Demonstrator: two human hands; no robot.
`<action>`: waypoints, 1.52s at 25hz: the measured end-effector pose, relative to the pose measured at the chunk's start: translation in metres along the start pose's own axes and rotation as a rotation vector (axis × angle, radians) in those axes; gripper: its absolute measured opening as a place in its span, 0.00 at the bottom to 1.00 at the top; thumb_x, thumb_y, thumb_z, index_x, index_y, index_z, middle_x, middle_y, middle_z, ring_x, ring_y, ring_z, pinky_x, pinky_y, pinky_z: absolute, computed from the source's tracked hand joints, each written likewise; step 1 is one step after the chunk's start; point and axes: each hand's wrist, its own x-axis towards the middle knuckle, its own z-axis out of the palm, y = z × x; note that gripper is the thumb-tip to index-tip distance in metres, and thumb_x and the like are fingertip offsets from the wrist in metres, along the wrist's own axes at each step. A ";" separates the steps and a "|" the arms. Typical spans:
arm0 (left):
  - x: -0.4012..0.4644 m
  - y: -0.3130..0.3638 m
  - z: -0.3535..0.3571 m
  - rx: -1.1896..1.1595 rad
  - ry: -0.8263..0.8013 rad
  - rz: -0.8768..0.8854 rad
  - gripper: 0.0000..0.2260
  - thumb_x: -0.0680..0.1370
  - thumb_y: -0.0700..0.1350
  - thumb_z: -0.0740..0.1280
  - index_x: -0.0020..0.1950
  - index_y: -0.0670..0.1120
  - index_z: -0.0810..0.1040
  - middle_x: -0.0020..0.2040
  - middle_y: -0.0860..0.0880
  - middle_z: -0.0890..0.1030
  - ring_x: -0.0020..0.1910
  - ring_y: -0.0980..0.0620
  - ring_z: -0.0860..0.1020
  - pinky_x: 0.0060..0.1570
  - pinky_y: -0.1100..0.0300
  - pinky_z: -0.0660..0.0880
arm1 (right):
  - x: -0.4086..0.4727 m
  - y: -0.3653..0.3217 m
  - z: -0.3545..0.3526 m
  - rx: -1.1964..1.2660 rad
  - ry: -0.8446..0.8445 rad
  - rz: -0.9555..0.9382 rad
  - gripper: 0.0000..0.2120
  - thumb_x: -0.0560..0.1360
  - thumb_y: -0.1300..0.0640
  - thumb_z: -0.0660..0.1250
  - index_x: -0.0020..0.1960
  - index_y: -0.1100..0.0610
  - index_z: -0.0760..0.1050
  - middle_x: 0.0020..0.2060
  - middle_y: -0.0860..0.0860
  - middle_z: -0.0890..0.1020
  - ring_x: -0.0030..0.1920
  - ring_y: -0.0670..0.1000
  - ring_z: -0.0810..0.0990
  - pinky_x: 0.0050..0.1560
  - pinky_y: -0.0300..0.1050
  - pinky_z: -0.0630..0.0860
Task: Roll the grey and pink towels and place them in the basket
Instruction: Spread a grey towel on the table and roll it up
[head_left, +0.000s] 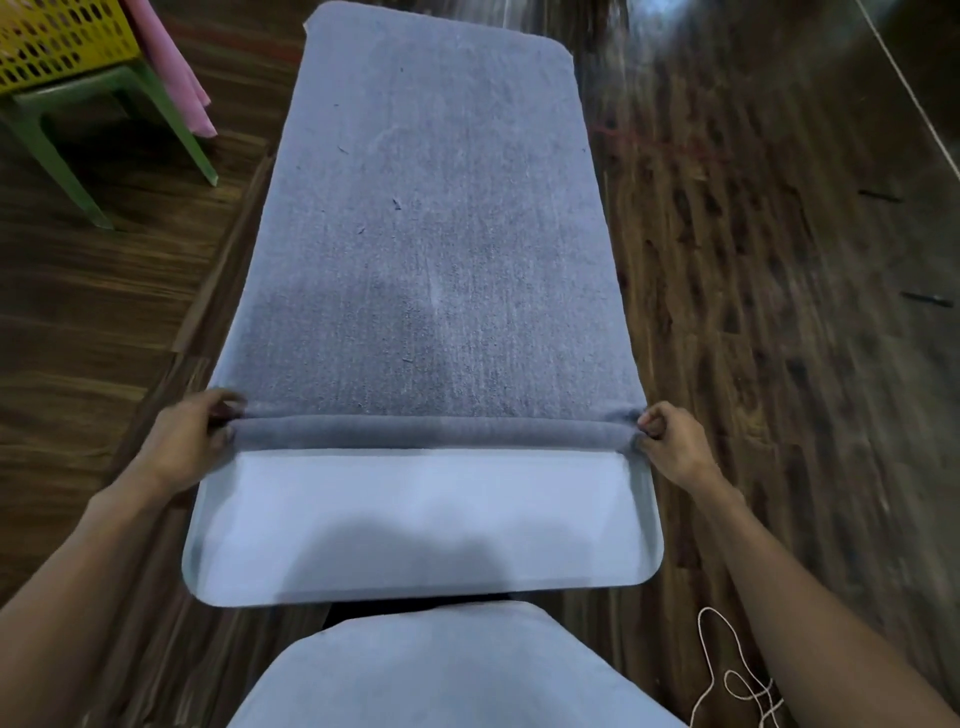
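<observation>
Overhanging pink towel (176, 73), mostly cropped.

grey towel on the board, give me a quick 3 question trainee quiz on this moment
1. True or false: the grey towel is fully rolled.
2. Where do the left hand and right hand grip? A) the roll's two ends B) the far edge C) the basket
3. What colour is the basket at upper left?

Key: 1 false, only a thin roll at the near end; 2 A; 3 yellow.
</observation>
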 end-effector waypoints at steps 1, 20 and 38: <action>0.004 0.002 0.000 0.002 0.038 0.029 0.13 0.70 0.28 0.70 0.53 0.37 0.81 0.48 0.36 0.80 0.48 0.36 0.80 0.50 0.49 0.73 | 0.003 -0.001 0.004 -0.021 0.045 0.006 0.11 0.71 0.69 0.71 0.39 0.54 0.76 0.43 0.56 0.81 0.43 0.56 0.80 0.43 0.41 0.76; -0.037 0.009 0.032 0.087 0.087 0.037 0.16 0.76 0.34 0.62 0.63 0.42 0.75 0.63 0.42 0.74 0.62 0.39 0.70 0.53 0.38 0.73 | -0.029 0.013 0.026 -0.216 0.008 -0.192 0.15 0.78 0.66 0.61 0.63 0.57 0.75 0.56 0.53 0.78 0.57 0.55 0.73 0.57 0.51 0.74; -0.037 -0.009 0.043 0.114 0.107 0.113 0.16 0.73 0.35 0.69 0.60 0.37 0.77 0.60 0.39 0.73 0.59 0.35 0.71 0.59 0.39 0.71 | -0.044 0.013 0.046 -0.163 0.175 -0.196 0.18 0.74 0.68 0.69 0.63 0.61 0.76 0.60 0.56 0.77 0.61 0.57 0.74 0.61 0.53 0.74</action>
